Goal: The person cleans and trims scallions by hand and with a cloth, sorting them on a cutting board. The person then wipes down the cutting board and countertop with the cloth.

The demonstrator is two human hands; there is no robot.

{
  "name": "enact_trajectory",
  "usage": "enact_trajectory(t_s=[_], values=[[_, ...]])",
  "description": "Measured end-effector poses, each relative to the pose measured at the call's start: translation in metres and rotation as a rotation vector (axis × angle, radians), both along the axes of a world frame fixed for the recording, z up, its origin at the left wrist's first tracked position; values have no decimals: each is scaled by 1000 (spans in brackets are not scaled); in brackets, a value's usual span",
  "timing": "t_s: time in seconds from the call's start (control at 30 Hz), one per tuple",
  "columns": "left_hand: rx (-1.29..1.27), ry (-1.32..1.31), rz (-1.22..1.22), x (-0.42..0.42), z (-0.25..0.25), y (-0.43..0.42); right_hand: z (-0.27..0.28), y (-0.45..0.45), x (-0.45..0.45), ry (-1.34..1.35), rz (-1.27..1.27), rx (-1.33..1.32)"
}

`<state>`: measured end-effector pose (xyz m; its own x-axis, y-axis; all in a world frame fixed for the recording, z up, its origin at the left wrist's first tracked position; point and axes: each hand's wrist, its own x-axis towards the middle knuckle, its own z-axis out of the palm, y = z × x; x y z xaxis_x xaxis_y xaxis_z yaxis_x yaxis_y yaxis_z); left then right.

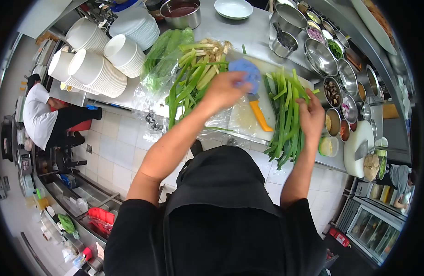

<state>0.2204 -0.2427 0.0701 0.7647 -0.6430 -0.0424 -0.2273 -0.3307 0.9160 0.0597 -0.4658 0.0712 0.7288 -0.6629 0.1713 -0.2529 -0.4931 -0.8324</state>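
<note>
Right grip on the greens, left grip at the blue thing
So my right grip [309, 106] is closed around some of the long green stalks [285, 112], which hang past the counter [210, 30] edge. My left grip [237, 82] is on that blue item [249, 73], too blurry for me to tell if it's clamped. Orange-handled knife [261, 116] lies on the board [245, 117] between them
</note>
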Motion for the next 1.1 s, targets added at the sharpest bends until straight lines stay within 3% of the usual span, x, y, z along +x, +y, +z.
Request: enact_trajectory(t_s=[0.03,0.1,0.13,0.2,0.23,0.3,0.33,0.4,0.47,0.53,0.57,0.63,0.83,0.9,1.0,1.03,1.1], values=[[97,-79,159,16,-8,14,-17,-24,-7,-52,12,-15],[138,-249,418,84,-80,47,-34,-53,-17,234,43,-333],[280,-272,536,110,-91,59,-44,-51,-24,233,31,-335],[454,-358,601,158,-136,85,-56,-41,-24,712,-41,-729],[449,-364,602,164,-143,94,-53,-32,-19,705,-46,-730],[482,-307,348,168,-149,106,-50,-7,-5,528,-209,-711],[548,-184,353,165,-144,106,-50,3,2,524,-211,-708],[485,-248,356,172,-164,113,-55,16,23,325,-93,-621],[417,-313,363,177,-160,113,-59,34,40,155,38,-519],[86,251,346,171,-115,119,-62,58,56,49,168,-380],[88,243,347,169,-94,121,-63,70,64,13,226,-306],[-116,485,283,163,-51,127,-68,92,82,-5,339,-167],[-371,511,123,152,8,129,-58,157,150,-19,571,151],[-399,507,115,143,17,128,-58,179,171,-280,629,515],[-465,501,143,132,20,127,-59,192,186,-305,713,555],[-345,420,218,130,19,130,-67,187,186,-296,708,554],[-235,338,295,133,13,136,-92,170,191,34,322,7]])
